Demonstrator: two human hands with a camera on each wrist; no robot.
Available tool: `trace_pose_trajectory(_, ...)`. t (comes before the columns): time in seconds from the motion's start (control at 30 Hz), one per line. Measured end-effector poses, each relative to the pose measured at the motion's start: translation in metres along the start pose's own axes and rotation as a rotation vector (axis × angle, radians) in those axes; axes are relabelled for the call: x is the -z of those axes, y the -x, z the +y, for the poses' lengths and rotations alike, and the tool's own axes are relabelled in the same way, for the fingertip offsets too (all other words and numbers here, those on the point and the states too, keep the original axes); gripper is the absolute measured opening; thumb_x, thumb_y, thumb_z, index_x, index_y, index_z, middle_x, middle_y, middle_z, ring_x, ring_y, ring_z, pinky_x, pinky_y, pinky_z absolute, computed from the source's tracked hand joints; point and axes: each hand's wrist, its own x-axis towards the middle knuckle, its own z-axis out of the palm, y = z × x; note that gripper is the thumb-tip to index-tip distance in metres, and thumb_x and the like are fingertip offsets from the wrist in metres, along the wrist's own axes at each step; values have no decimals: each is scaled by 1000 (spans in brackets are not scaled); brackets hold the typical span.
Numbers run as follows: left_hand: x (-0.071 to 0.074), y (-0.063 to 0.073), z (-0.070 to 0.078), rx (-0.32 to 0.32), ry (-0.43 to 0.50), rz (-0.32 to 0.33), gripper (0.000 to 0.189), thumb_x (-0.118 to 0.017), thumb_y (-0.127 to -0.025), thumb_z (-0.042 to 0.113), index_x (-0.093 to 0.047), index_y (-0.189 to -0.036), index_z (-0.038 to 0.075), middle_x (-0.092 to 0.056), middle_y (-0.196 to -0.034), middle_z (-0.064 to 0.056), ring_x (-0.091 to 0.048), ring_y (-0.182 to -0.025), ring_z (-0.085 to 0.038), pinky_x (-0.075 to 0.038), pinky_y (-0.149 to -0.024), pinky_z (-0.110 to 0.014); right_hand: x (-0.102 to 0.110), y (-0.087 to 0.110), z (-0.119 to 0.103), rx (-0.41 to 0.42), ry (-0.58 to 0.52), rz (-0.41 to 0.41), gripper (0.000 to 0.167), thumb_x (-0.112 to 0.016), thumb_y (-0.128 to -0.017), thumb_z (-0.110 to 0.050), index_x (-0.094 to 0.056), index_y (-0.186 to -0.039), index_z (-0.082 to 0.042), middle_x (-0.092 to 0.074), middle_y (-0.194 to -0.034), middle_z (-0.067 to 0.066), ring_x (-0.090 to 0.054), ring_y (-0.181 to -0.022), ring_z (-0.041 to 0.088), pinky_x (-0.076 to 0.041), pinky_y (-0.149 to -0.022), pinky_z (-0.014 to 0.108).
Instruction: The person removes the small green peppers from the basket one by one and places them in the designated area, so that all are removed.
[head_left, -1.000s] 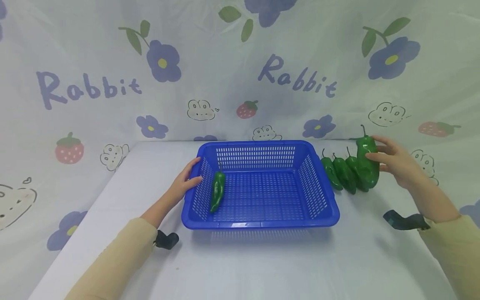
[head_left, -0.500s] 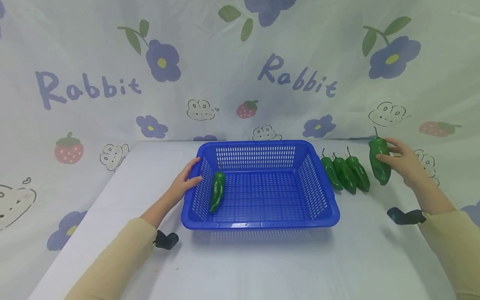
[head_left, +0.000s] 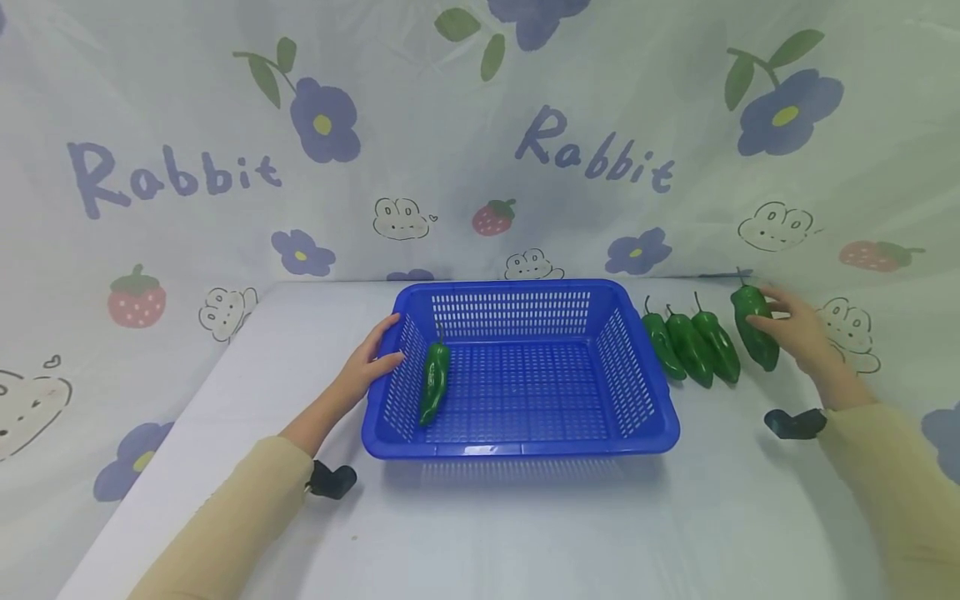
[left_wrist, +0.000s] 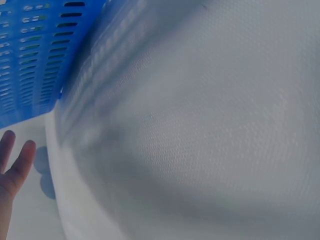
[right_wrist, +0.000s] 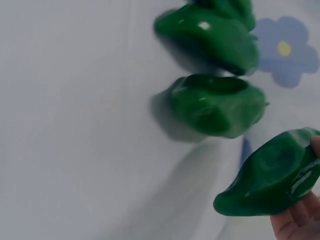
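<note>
A blue plastic basket (head_left: 525,448) stands on the white table, with one long green pepper (head_left: 435,383) lying inside near its left wall. My left hand (head_left: 369,360) rests on the basket's left rim, thumb on the edge. In the left wrist view, two fingers (left_wrist: 22,162) look straight beside the perforated blue wall. To the right of the basket, my right hand (head_left: 798,329) holds another green pepper (head_left: 752,321) between thumb and fingers, stem pointing away. Whether its tip touches the table, I cannot tell. Three more green peppers (head_left: 688,346) lie side by side between it and the basket.
A white cloth (head_left: 450,117) printed with flowers, rabbits and strawberries hangs behind the table. The white tabletop (head_left: 517,533) stretches in front of the basket. Dark wrist-worn devices (head_left: 795,423) show under both sleeves.
My right hand has moved the pepper right, away from the three others, then lowered it slightly and tilted it. The left hand and basket stay in place.
</note>
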Motion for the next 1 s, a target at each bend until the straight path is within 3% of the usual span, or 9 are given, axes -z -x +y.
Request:
trace_pose_trajectory(0.2,0,0,0,7,1,-2,67,-45,-89,18,-13,-147,10,-10,-150,-23,-19,-134,-46,-26,-102,-59,-9,-7,14,-71,44,-7,71,-51,-91,-39,-20,-144,-3,-25,-136,39,-30,-116,58,-34,-88,69)
trace_pose_trajectory(0.53,1,0,-1,18,-10,1,67,-46,-89,19,-13,-147,11,-11,-150,-23,-20,-134,-46,-28,-101,-58,-18,-11,20,-47,87,-62,58,-48,-92,-23,-27,-137,8,-30,-129,43,-31,-115,58,-33,-91,65)
trace_pose_trajectory(0.73,1,0,0,25,-16,2,67,-46,-90,20,-12,-147,12,-11,-151,-22,-20,-134,-45,-27,-101,-58,-24,-14,22,-103,109,-88,60,-48,-92,-23,-25,-138,6,-28,-132,41,-26,-119,58,-26,-94,67)
trace_pose_trajectory(1.0,1,0,1,20,-18,2,67,-46,-89,19,-13,-147,10,-11,-150,-23,-19,-134,-45,-26,-102,-59,-27,-14,21,-94,163,-116,59,-45,-95,-28,-25,-137,9,-30,-130,41,-26,-119,58,-26,-95,66)
